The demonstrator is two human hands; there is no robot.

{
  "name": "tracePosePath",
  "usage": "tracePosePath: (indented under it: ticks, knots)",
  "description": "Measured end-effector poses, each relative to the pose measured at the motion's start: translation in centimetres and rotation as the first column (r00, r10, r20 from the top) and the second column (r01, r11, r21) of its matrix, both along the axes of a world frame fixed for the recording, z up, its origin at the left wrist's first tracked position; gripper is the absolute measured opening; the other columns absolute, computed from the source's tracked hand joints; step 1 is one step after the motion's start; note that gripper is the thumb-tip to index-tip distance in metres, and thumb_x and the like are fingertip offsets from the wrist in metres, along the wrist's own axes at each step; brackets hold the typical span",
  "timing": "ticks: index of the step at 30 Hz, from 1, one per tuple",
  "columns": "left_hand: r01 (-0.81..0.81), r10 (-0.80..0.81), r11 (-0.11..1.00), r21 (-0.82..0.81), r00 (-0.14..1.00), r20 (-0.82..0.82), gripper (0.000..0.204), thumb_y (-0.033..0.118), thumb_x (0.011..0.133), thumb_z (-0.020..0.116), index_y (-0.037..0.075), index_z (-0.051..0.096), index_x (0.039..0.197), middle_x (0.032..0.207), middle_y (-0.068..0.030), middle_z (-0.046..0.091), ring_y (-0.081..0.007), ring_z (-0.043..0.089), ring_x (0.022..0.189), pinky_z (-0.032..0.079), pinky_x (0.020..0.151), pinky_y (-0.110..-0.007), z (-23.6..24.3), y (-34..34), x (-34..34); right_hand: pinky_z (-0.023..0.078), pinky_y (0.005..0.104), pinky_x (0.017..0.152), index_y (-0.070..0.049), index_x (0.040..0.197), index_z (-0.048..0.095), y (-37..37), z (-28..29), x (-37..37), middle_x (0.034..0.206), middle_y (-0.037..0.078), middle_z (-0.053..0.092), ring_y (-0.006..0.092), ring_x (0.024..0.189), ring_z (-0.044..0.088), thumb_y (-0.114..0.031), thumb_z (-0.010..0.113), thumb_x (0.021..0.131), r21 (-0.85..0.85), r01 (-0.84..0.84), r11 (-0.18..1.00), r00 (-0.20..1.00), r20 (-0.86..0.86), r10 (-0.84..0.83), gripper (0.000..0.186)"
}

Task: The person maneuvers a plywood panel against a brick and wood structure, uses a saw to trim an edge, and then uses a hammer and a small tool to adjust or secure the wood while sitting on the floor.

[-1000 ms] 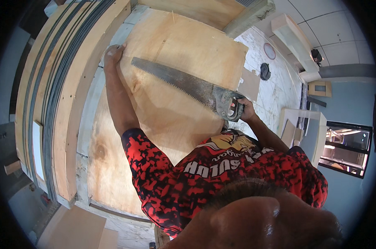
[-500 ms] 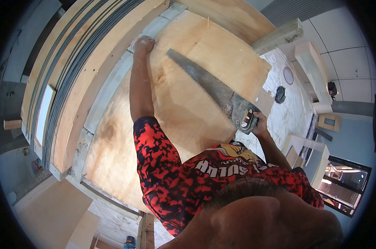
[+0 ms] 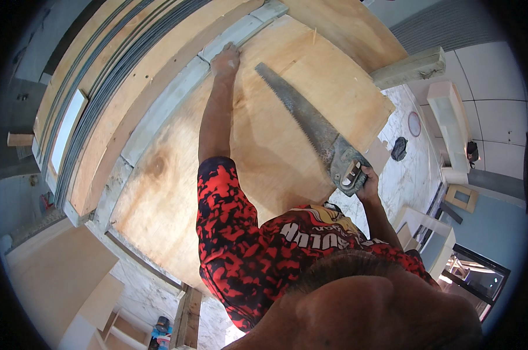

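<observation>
My right hand [image 3: 368, 184] is closed around the handle of a handsaw [image 3: 313, 125]. Its worn grey blade points away and to the left, lying over a wide plywood sheet [image 3: 264, 169], teeth toward the left. Whether the blade touches the sheet I cannot tell. My left arm reaches far forward, and my left hand [image 3: 225, 60] rests with curled fingers where the sheet meets a row of grey-painted boards [image 3: 165, 105]. Anything within those fingers is too small or hidden to make out.
Dark thin rods [image 3: 109, 76] lie along the wooden framing at left. A timber end [image 3: 413, 67] juts out at the far right of the sheet. Beyond it, a black bag [image 3: 399, 149] and a round ring [image 3: 414, 123] lie on the marbled floor. A wooden post [image 3: 188, 315] stands near me.
The whole view has shifted slightly. The saw has swung a little, its blade pointing more directly away from me. My left hand stays at about the same spot on the board edge.
</observation>
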State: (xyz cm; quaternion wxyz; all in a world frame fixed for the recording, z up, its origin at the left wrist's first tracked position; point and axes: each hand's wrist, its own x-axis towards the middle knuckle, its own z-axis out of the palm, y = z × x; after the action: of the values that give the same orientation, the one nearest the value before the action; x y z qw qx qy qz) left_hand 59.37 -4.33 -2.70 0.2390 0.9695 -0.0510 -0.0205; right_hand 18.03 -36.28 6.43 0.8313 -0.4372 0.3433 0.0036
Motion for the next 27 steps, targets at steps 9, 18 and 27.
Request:
tracePosePath:
  ticks: [9, 18, 27]
  knots:
    - [-0.035, 0.035, 0.999, -0.031, 0.999, -0.03, 0.05, 0.051, 0.087, 0.048, 0.007, 0.063, 0.105, 0.117, -0.0144, 0.059, -0.0322, 0.057, 0.108, 0.044, 0.09, -0.044, -2.2, 0.7, 2.0, 0.05, 0.0396, 0.085, -0.002, 0.115, 0.055, -0.8, -1.1, -0.5, 0.104, 0.012, 0.062, 0.0263, 0.093, 0.062, -0.022, 0.053, 0.08, 0.027, -0.045, 0.999, 0.999, -0.018, 0.045, 0.039]
    - [0.077, -0.082, 0.995, -0.056, 0.992, -0.091, 0.06, 0.055, 0.088, 0.041, 0.001, 0.067, 0.098, 0.107, -0.0212, 0.063, -0.0369, 0.057, 0.106, 0.041, 0.092, -0.043, 1.5, 1.5, 3.5, 0.053, 0.0395, 0.078, 0.002, 0.112, 0.056, -1.7, -2.4, 0.1, 0.099, 0.014, 0.064, 0.026, 0.087, 0.063, -0.021, 0.054, 0.08, 0.131, -0.031, 0.991, 0.999, -0.019, 0.034, 0.039]
    - [0.053, -0.042, 0.998, 0.038, 0.968, -0.249, 0.067, 0.061, 0.087, 0.036, 0.006, 0.064, 0.112, 0.127, -0.0177, 0.054, -0.0345, 0.049, 0.12, 0.036, 0.101, -0.043, 0.5, 1.4, 6.3, 0.054, 0.0392, 0.078, 0.003, 0.111, 0.057, -0.6, -1.7, 0.1, 0.098, 0.015, 0.065, 0.026, 0.084, 0.065, -0.018, 0.054, 0.08, 0.184, -0.016, 0.983, 1.0, 0.011, 0.014, 0.037]
